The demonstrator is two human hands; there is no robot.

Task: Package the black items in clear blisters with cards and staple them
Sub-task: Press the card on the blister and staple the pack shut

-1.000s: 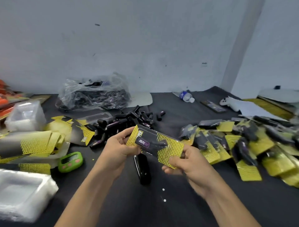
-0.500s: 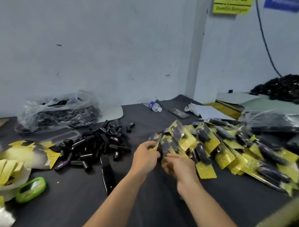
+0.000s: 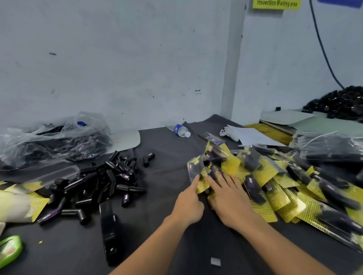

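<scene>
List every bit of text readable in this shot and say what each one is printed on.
"Inspection Waiting area": yellow sign, top right; its fourth letter is blurred.
Blue sign beside it: cut off by the frame, unreadable.
Water bottle label: too blurred to read.
Purple labels on the loose black items: too blurred.
Print on the packed cards: too blurred.

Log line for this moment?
left hand: fingertip on finished pack | right hand: flat on pack pile | stapler: lying unheld | loose black items: unpacked
</scene>
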